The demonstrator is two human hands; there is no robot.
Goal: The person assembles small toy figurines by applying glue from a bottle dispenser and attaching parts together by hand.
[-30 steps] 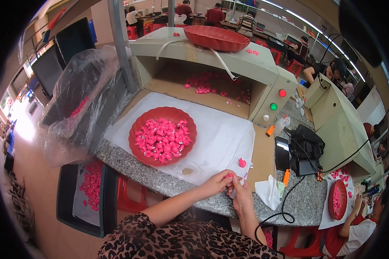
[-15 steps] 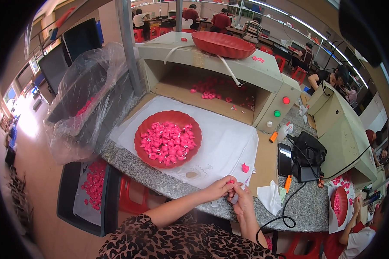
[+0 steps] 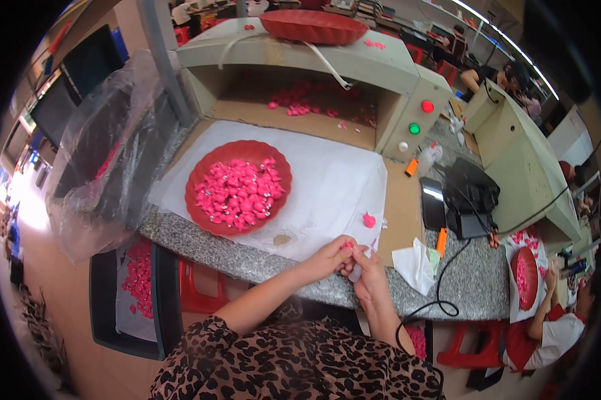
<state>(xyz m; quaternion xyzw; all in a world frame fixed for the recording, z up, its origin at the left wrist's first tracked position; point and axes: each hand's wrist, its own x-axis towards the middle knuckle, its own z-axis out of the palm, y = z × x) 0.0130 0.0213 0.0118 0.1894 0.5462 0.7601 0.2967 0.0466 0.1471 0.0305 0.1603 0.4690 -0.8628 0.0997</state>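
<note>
A small pink piece (image 3: 349,246) sits pinched between the fingers of the left hand (image 3: 328,257) and right hand (image 3: 367,272), at the bench (image 3: 200,243) edge, six o'clock from the white sheet (image 3: 327,187). Since a second ago the hands have kept their place; the view only drew nearer. A loose pink piece (image 3: 369,219) lies at twelve o'clock, the red bowl of pink pieces (image 3: 238,187) at ten. The pinched piece's shape is mostly hidden.
</note>
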